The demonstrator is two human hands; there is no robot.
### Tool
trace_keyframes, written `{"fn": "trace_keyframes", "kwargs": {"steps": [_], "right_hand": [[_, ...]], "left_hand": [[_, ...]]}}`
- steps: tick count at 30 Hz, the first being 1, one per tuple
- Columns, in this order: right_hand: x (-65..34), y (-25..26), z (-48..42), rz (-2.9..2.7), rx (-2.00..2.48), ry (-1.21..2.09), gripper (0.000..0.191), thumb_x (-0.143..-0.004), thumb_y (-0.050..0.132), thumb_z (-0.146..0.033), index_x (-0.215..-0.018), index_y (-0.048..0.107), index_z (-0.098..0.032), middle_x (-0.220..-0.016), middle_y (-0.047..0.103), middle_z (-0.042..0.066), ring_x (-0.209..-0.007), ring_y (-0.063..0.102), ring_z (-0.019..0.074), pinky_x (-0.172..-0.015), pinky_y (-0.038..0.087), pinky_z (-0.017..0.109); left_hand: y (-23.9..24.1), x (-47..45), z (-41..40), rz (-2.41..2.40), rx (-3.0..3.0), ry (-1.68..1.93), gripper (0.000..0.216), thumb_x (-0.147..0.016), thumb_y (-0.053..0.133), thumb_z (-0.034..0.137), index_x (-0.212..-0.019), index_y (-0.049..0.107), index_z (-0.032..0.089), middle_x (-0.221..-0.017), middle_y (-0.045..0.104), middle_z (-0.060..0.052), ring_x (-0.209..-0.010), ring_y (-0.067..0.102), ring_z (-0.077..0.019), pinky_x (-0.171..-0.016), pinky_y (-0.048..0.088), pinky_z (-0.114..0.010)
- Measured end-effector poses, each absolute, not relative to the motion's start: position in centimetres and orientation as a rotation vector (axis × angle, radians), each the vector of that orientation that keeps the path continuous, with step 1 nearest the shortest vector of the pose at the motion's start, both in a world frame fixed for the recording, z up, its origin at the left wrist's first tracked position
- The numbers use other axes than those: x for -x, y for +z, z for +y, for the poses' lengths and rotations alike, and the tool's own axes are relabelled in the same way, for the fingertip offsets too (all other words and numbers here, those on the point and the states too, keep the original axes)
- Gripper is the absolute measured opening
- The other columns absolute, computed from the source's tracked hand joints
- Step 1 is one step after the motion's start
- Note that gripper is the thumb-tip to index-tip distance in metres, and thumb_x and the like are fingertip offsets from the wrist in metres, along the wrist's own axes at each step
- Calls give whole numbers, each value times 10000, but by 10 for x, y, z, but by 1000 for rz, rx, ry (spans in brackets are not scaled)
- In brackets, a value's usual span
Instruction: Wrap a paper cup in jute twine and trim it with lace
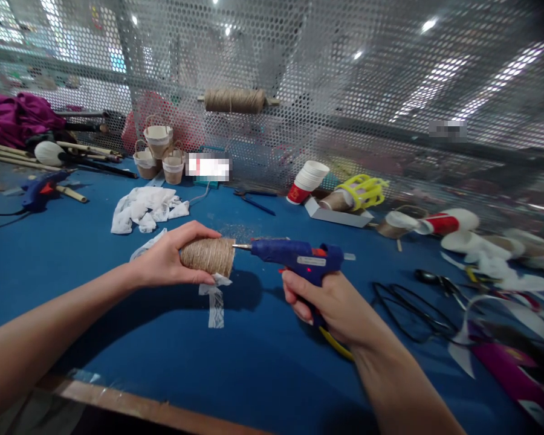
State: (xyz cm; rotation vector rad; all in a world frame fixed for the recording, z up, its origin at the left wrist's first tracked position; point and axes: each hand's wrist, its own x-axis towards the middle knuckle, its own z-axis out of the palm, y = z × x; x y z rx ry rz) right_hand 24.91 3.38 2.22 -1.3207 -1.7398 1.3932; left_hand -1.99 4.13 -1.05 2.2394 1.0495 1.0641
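Note:
My left hand (165, 261) is wrapped round a twine-covered cup (211, 254), held on its side above the blue table (118, 314). A strip of white lace (216, 302) hangs from under the cup. My right hand (333, 302) grips a blue glue gun (299, 258), finger on the trigger. Its metal nozzle points left and touches the cup's rim.
Behind stand finished twine cups with handles (158, 154), a white cloth (145, 208), stacked paper cups (308, 179), a yellow plastic piece (362, 190) and a twine spool (234, 100) on the mesh wall. Black scissors (412, 311) lie right; another glue gun (40, 190) lies far left.

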Motion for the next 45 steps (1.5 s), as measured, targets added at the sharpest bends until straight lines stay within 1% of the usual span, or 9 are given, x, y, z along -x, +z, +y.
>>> {"fn": "trace_keyframes", "kwargs": {"steps": [7,12,20,26,33,38,42,45], "right_hand": [[-246,23,31,-1777,1302,1416,397,-753,575,-500,-545,522,-166,-369,439,-50,-335,387,51,-347,284,190],[-244,25,28,-1818,1371,1341,404,-740,568,-523,-551,519,-169,-374,449,-48,-341,396,53,-358,310,191],[-244,29,26,-1832,1369,1388,366,-721,606,-496,-586,511,-169,-399,460,-54,-348,402,42,-353,319,178],[-243,29,27,-1831,1330,1410,365,-739,590,-493,-586,527,-168,-381,455,-54,-347,400,46,-352,312,180],[-244,26,30,-1795,1247,1453,373,-757,579,-480,-563,547,-163,-368,445,-51,-333,382,47,-342,264,189],[-243,25,30,-1729,1254,1466,369,-762,586,-455,-553,549,-153,-360,441,-49,-325,371,43,-343,244,190],[-242,23,32,-1667,1263,1466,356,-766,590,-438,-561,549,-150,-356,437,-50,-326,371,47,-347,241,193],[-242,24,34,-1604,1210,1547,314,-762,604,-405,-596,570,-140,-363,428,-55,-324,350,40,-349,243,191]], "left_hand": [[-11,17,40,1070,-2093,1057,550,-624,732,361,-1099,527,176,-1043,583,-66,-940,564,-206,-846,450,-345],[-10,15,40,1117,-1909,1007,541,-616,726,373,-1079,531,171,-1020,600,-59,-881,571,-195,-775,468,-321],[-8,15,39,1145,-1766,981,517,-608,718,386,-1045,542,173,-947,597,-37,-787,552,-161,-717,457,-305],[-10,17,41,1160,-1853,1005,506,-626,712,382,-1055,538,178,-980,596,-43,-830,555,-175,-749,460,-325],[-8,17,39,1116,-1976,1062,521,-618,729,362,-1061,532,172,-1024,604,-61,-899,574,-199,-810,475,-346],[-7,17,37,1095,-2091,1058,541,-622,731,367,-1083,528,169,-1049,594,-69,-943,566,-210,-845,461,-345],[-7,18,37,1060,-2186,1040,555,-625,732,375,-1100,528,173,-1040,585,-69,-938,562,-208,-854,451,-337],[-7,18,37,1054,-2198,1050,564,-624,730,384,-1103,525,167,-1039,583,-75,-934,561,-211,-855,446,-346]]}}
